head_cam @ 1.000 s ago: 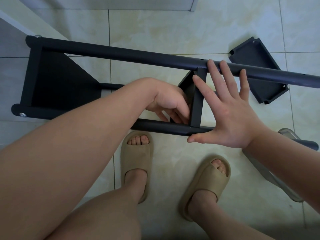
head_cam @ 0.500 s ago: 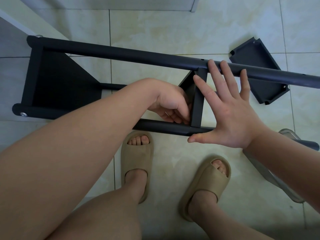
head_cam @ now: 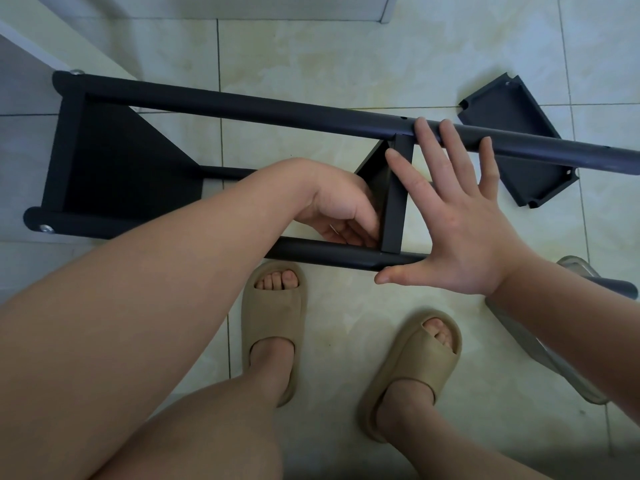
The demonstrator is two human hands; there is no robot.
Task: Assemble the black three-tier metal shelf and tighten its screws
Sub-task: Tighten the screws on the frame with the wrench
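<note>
Two hands work on the black shelf (head_cam: 114, 168), which lies on its side on the tiled floor (head_cam: 346, 53) and runs across the middle of the frame from the left edge to the right. The right hand (head_cam: 460, 233), at centre right, is spread flat with straight fingers. Its fingertips (head_cam: 422, 126) touch the upper pole (head_cam: 242, 110), and its thumb lies along the lower pole (head_cam: 322, 252), beside the middle tier (head_cam: 394, 202) that stands between the poles. The left hand (head_cam: 339, 206), just left of that tier, curls its fingers into the corner where the tier meets the lower pole; I cannot tell whether they hold anything. A loose tier (head_cam: 502, 102) lies flat in the upper right, partly behind the upper pole. Silver screw heads (head_cam: 45, 228) show at the poles' left ends. Two tan slippers (head_cam: 273, 306) stand below the centre.
</note>
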